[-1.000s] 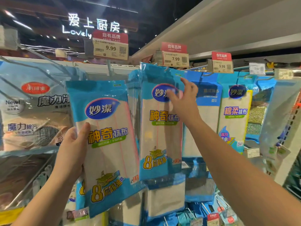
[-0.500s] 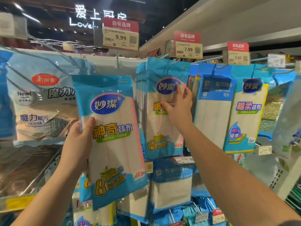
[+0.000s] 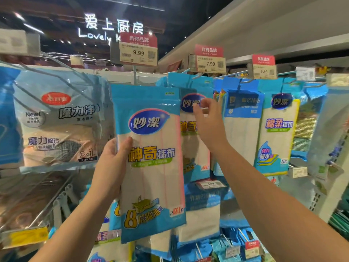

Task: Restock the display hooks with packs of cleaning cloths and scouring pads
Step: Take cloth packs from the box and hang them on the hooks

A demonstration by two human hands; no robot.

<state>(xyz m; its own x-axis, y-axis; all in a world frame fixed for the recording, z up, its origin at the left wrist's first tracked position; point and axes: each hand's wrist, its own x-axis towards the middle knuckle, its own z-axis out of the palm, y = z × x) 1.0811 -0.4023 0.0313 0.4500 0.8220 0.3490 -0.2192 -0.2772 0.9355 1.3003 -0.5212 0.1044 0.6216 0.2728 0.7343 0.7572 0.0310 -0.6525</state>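
Blue-and-white plastic cloth pack point(image 3: 151, 159) held by left hand point(image 3: 110, 167) before the hooks, identical hanging pack point(image 3: 196, 129) behind and right, right hand point(image 3: 209, 127) before it, grey scouring-cloth pack point(image 3: 56, 120) hanging left, 9.99 price tag point(image 3: 138, 49) above.

The right hand point(image 3: 208, 121) reaches with loosely spread fingers point(image 3: 196, 110) to the front of the hanging packs point(image 3: 196, 133). Just left of those fingers, the held pack point(image 3: 151, 159) in the left hand point(image 3: 111, 163) covers the hanging packs' left side. Just right of the fingers, more hanging packs point(image 3: 243, 125) crowd close, leaving only a thin gap. Above the fingertips, the hook point(image 3: 197, 75) and its price tag point(image 3: 210, 64) block the way up. Below the wrist, a lower row of packs point(image 3: 203, 214) fills the rack.
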